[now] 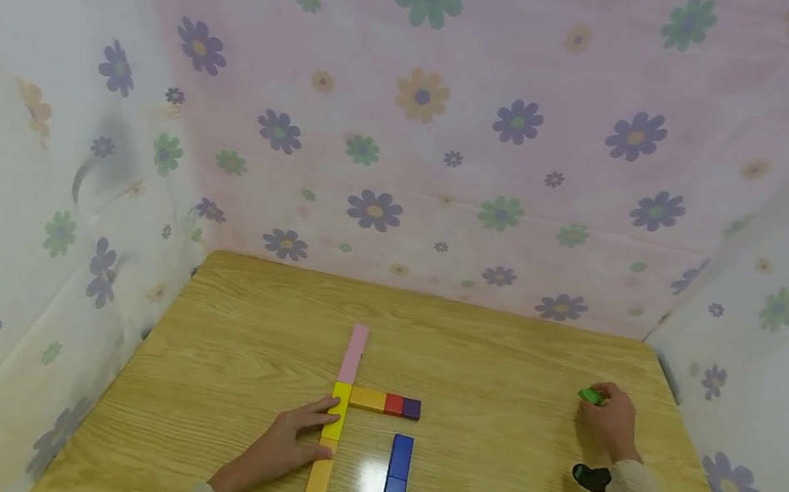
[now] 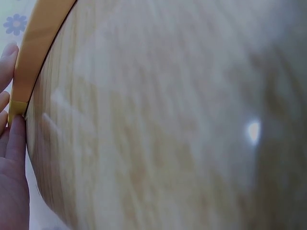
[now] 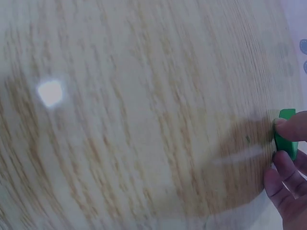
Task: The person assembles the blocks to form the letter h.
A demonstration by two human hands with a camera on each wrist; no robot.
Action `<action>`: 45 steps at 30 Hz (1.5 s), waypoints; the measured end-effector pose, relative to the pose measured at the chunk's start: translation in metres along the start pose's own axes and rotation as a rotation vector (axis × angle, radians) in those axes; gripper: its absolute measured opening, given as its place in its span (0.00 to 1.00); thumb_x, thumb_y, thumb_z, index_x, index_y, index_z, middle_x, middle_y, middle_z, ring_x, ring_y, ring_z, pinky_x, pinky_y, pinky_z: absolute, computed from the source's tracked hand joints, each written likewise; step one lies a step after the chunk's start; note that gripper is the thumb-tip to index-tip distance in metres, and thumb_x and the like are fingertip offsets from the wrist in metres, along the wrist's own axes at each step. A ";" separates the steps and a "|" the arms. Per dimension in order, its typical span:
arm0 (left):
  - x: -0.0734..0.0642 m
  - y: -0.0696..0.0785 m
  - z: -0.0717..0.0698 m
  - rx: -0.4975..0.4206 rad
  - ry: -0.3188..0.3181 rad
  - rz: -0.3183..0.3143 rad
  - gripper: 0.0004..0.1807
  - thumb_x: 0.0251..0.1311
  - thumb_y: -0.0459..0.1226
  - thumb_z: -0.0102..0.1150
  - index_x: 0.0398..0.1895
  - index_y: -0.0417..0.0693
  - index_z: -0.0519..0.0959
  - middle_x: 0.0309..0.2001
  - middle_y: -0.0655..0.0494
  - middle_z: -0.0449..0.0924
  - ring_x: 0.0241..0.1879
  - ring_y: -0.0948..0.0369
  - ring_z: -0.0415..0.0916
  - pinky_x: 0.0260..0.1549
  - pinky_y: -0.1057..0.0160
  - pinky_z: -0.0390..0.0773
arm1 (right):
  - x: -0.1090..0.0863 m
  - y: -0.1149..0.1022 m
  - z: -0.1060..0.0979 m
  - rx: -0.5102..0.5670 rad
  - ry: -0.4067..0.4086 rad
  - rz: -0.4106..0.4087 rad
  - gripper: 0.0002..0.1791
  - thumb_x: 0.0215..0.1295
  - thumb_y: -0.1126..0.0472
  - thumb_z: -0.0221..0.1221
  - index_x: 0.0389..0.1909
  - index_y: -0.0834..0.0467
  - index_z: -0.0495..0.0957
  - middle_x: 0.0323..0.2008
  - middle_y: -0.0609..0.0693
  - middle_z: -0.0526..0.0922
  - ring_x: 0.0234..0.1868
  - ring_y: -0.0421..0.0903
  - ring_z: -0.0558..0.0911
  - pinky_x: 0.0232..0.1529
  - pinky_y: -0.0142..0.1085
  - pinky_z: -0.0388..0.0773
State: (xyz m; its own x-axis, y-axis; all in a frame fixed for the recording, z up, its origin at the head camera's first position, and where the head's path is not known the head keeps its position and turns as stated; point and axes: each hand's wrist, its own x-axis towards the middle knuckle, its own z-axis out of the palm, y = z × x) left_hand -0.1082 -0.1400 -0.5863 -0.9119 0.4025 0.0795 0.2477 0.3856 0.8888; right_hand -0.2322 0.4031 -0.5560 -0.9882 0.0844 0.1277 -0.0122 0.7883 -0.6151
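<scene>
My left hand (image 1: 287, 443) lies along a straight column of flat blocks, its fingers extended over the yellow blocks (image 1: 337, 413) and its thumb at the orange block (image 1: 318, 483). Pink blocks (image 1: 353, 354) top that column. From its right side runs a short row: a yellow-orange block (image 1: 368, 399), a red block (image 1: 393, 405) and a dark purple block (image 1: 411, 409). Far to the right, my right hand (image 1: 612, 418) pinches a small green block (image 1: 591, 396) between thumb and fingers. In the right wrist view the green block (image 3: 287, 129) shows low over the table.
Two blue blocks (image 1: 396, 482) lie end to end, right of the column and below the short row. The wooden table (image 1: 499, 362) is bounded by flowered cloth (image 1: 452, 162) at the back and on both sides.
</scene>
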 end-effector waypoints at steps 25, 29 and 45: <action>0.001 0.002 0.002 0.006 -0.003 0.007 0.29 0.54 0.42 0.67 0.60 0.43 0.74 0.69 0.53 0.61 0.68 0.49 0.56 0.63 0.53 0.62 | -0.020 -0.028 0.006 0.098 -0.009 -0.093 0.15 0.57 0.71 0.64 0.45 0.72 0.77 0.42 0.70 0.78 0.33 0.58 0.81 0.23 0.31 0.78; 0.001 0.002 0.001 -0.012 -0.014 0.018 0.30 0.55 0.44 0.66 0.60 0.44 0.73 0.69 0.53 0.60 0.68 0.49 0.55 0.63 0.54 0.62 | -0.023 -0.037 0.010 0.131 -0.014 -0.104 0.14 0.56 0.71 0.64 0.45 0.70 0.78 0.42 0.68 0.79 0.33 0.52 0.82 0.23 0.32 0.79; -0.002 0.039 -0.008 -0.029 -0.013 0.017 0.27 0.53 0.32 0.67 0.57 0.32 0.73 0.67 0.41 0.61 0.67 0.42 0.56 0.61 0.50 0.63 | -0.033 -0.099 0.022 0.215 -0.041 -0.279 0.14 0.55 0.71 0.65 0.43 0.66 0.79 0.38 0.62 0.80 0.31 0.41 0.80 0.30 0.28 0.79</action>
State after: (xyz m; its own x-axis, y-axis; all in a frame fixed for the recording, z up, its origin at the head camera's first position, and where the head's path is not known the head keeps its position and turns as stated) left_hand -0.0989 -0.1326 -0.5480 -0.9034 0.4195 0.0891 0.2535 0.3548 0.8999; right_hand -0.2014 0.3081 -0.5166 -0.9474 -0.1442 0.2856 -0.3104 0.6311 -0.7109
